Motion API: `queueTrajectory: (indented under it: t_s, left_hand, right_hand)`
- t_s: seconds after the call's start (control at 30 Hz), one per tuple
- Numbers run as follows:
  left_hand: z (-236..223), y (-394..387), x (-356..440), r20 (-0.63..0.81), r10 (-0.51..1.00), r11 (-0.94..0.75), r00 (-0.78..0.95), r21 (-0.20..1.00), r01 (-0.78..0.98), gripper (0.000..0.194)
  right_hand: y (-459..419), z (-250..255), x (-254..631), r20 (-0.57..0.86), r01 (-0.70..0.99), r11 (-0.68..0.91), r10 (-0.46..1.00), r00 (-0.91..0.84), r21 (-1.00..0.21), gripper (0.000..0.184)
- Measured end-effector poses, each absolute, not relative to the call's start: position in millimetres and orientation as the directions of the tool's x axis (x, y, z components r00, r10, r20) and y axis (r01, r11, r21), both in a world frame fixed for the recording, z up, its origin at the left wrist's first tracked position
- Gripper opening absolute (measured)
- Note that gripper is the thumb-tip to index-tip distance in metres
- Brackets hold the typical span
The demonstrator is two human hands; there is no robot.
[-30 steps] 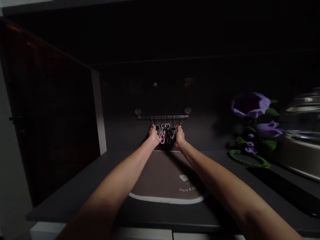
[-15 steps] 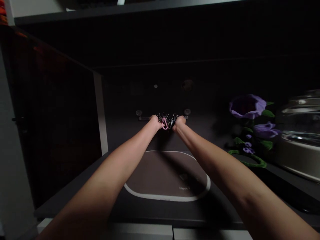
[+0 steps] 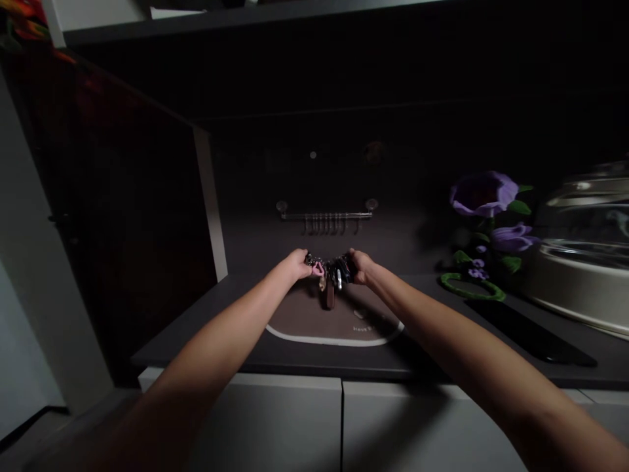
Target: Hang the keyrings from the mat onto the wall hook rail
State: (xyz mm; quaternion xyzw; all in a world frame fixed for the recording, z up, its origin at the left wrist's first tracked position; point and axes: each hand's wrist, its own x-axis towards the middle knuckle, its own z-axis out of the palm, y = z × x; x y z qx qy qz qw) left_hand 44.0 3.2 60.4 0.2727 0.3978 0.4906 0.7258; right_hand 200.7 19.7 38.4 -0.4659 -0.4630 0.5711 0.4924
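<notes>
Bunch of keys (image 3: 331, 270) held in the air above the bench (image 3: 230, 305), over a brown mat (image 3: 304, 321) with a white border. Long axis runs side to side; a brown leather fob (image 3: 329, 296) dangles straight down from the middle, its tip just above the mat. Left hand (image 3: 297, 264) curled closed, pinching the end near a pink clip (image 3: 318, 268). Right hand (image 3: 361, 266) closed around the dark keys at the other end. Fingertips partly hidden in the metal; individual keys too dim and tangled to count. Well above, on the wall, a rail with small hooks (image 3: 324, 215). Off to the right, artificial purple flowers (image 3: 484, 195) and a steel pot (image 3: 580, 282), cut off by the frame edge.
</notes>
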Motion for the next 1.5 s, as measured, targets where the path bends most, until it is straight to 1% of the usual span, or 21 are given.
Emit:
queueTrajectory:
  t_s: [0.03,0.07,0.1,0.17,0.23,0.3,0.37,0.43,0.5,0.57,0.67,0.8,0.87,0.93,1.0,1.07,1.1,1.2,1.27,1.37,1.5]
  left_hand:
    - [53,-2,38,-0.309,0.931,0.363,0.192,0.827,-0.43,0.019]
    - [47,-6,32,-0.267,0.949,0.311,0.167,0.875,-0.371,0.017]
    - [41,-10,25,-0.221,0.965,0.253,0.139,0.923,-0.29,0.014]
    - [29,-14,12,-0.151,0.984,0.156,0.095,0.987,-0.041,0.011]
    - [20,-16,0,-0.038,0.998,0.024,0.044,0.963,0.269,0.01]
    - [12,-16,-10,0.162,0.986,-0.158,0.043,0.816,0.556,0.01]
    - [6,-16,-17,0.298,0.947,-0.283,0.118,0.608,0.742,0.008]
    - [1,-17,-23,0.33,0.923,-0.338,0.197,0.449,0.827,0.008]
    - [-2,-17,-27,0.311,0.92,-0.35,0.238,0.379,0.857,0.016]
    - [-5,-18,-30,0.273,0.926,-0.355,0.263,0.382,0.853,0.024]
    - [-4,-19,-35,0.258,0.925,-0.371,0.28,0.445,0.815,0.031]
    - [9,-26,-38,0.319,0.919,-0.387,0.232,0.611,0.69,0.033]
    - [21,-36,-36,0.337,0.911,-0.412,0.24,0.698,0.585,0.028]
    - [33,-49,-32,0.33,0.888,-0.451,0.318,0.758,0.471,0.023]
    - [41,-62,-27,0.28,0.866,-0.426,0.414,0.846,0.32,0.03]
    - [43,-74,-22,0.199,0.835,-0.337,0.513,0.922,0.191,0.039]
    - [42,-78,-20,0.161,0.821,-0.276,0.548,0.952,0.133,0.044]
    - [27,-83,-17,0.087,0.824,-0.091,0.56,0.996,-0.019,0.056]
    - [14,-82,-16,0.056,0.854,-0.003,0.517,0.995,-0.102,0.06]
    - [-4,-79,-17,0.007,0.877,0.085,0.481,0.982,-0.169,0.062]
    - [-14,-78,-20,0.038,0.877,0.108,0.479,0.956,-0.272,0.062]
  right_hand:
    - [12,32,206,-0.118,-0.006,-0.119,0.992,-0.035,-0.993,0.028]
    - [5,27,211,-0.097,0.127,-0.101,0.995,0.034,-0.987,0.022]
    - [-1,22,218,-0.073,0.17,-0.084,0.995,0.068,-0.982,0.017]
    - [-8,14,232,-0.027,0.233,-0.048,0.995,0.092,-0.971,0.013]
    - [-10,9,245,0.116,0.469,0.072,0.991,0.064,-0.88,0.009]
    - [-10,6,255,0.197,0.674,0.148,0.98,-0.004,-0.724,0.011]
    - [-10,4,262,0.268,0.81,0.225,0.959,-0.088,-0.542,0.016]
    - [-11,4,265,0.268,0.877,0.244,0.953,-0.139,-0.414,0.027]
    - [-14,4,265,0.243,0.911,0.222,0.96,-0.142,-0.346,0.037]
    - [-19,7,264,0.235,0.93,0.201,0.963,-0.131,-0.307,0.042]
    - [-27,14,258,0.264,0.939,0.228,0.951,-0.159,-0.258,0.041]
    - [-40,28,239,0.342,0.892,0.398,0.886,-0.313,-0.213,0.035]
    - [-50,35,226,0.334,0.807,0.518,0.842,-0.423,-0.284,0.03]
    - [-61,42,211,0.212,0.649,0.561,0.816,-0.538,-0.514,0.024]
    - [-72,47,198,0.049,0.443,0.471,0.725,-0.687,-0.763,0.025]
    - [-81,47,188,-0.02,0.284,0.306,0.647,-0.763,-0.909,0.031]
    - [-83,46,184,-0.033,0.22,0.217,0.636,-0.771,-0.951,0.039]
    - [-85,34,179,-0.038,0.064,0.011,0.69,-0.723,-0.998,0.061]
    - [-84,22,179,-0.035,-0.016,-0.063,0.728,-0.684,-0.998,0.063]
    - [-83,5,184,-0.006,-0.112,-0.104,0.761,-0.649,-0.988,0.063]
    - [-86,-5,189,0.05,-0.209,-0.115,0.758,-0.65,-0.971,0.064]
